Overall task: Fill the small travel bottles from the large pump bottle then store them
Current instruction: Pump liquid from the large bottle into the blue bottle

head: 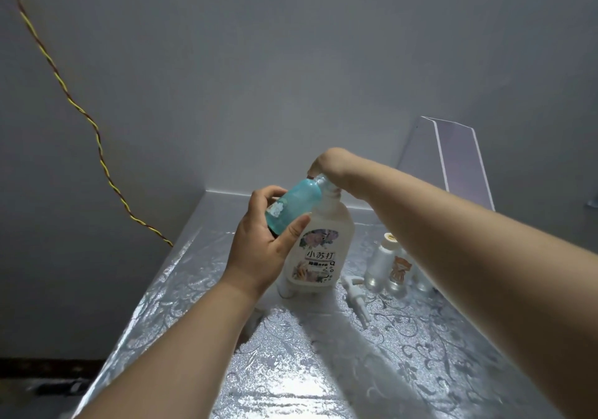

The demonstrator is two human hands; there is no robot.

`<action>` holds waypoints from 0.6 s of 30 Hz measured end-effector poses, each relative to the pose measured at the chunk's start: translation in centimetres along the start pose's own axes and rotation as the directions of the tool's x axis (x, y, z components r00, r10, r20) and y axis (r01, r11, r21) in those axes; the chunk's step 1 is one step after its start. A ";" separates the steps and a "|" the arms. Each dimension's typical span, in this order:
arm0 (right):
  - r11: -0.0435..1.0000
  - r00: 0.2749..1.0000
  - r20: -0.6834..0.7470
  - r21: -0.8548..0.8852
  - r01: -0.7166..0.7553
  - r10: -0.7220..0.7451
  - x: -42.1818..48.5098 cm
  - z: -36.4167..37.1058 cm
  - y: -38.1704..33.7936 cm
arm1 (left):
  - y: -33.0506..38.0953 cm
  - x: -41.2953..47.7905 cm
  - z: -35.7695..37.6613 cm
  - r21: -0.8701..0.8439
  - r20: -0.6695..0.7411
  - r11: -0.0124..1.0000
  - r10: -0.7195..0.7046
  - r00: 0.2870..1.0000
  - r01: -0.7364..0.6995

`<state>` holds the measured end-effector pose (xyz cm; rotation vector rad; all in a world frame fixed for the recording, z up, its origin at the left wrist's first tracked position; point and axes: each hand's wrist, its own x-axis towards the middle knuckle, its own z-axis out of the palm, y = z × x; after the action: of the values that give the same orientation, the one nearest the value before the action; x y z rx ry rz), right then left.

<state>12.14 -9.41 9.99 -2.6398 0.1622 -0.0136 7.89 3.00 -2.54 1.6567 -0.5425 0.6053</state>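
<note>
Both hands meet at the top of the large pump bottle (320,256). The left hand (259,250) grips a small teal travel bottle (294,205), fingers behind its body and thumb across the front. It holds the bottle tilted, base down toward the palm and open neck raised toward the right hand. The right hand (330,163) sits bent at the wrist on the pump bottle's top, its fingers curled down over the pump head. One fingertip shows just above the teal bottle's neck; the rest are hidden behind the wrist.

The pump bottle stands upright directly below the right hand and just right of the left palm, on a table (323,370) with a silver patterned cover. Under the right forearm stand clear small bottles (380,266), close together, one carrying a cartoon sticker. A loose white pump head (354,295) lies flat between them and the pump bottle's base. Beyond the right forearm a clear acrylic stand (459,159) leans by the wall. Far left of the left hand a twisted yellow-and-red wire (97,133) runs down the wall.
</note>
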 end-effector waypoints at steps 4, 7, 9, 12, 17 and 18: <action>0.999 0.999 -0.029 -0.036 0.033 -0.034 -0.4 -1.1 -0.7 | 0.2 0.1 0.0 -0.011 -0.012 1.000 0.008 1.000 -0.008; 0.997 0.998 -0.025 -0.051 0.064 -0.065 0.0 -1.4 -0.8 | 0.1 0.2 -0.1 -0.001 -0.030 1.000 0.017 0.999 -0.017; 0.996 0.998 0.001 -0.068 0.059 -0.059 0.4 -1.1 -0.7 | -0.1 0.3 -0.1 0.008 -0.040 1.000 0.023 0.999 -0.023; 0.993 0.999 -0.001 -0.106 0.049 -0.049 0.6 -0.5 -0.6 | -0.2 0.2 0.1 0.010 -0.030 1.000 0.012 0.999 -0.012; 0.988 0.998 0.033 -0.142 0.059 -0.054 -0.2 0.0 -0.5 | -0.4 0.0 0.2 0.013 -0.026 1.000 -0.008 1.000 0.009; 0.989 0.998 0.036 -0.134 0.060 -0.056 -0.4 -0.1 -0.6 | -0.3 0.0 0.1 0.011 -0.022 1.000 -0.011 1.000 0.011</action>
<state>11.84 -8.93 10.34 -2.7774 0.0782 0.0207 8.12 2.92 -2.78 1.6607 -0.5145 0.6190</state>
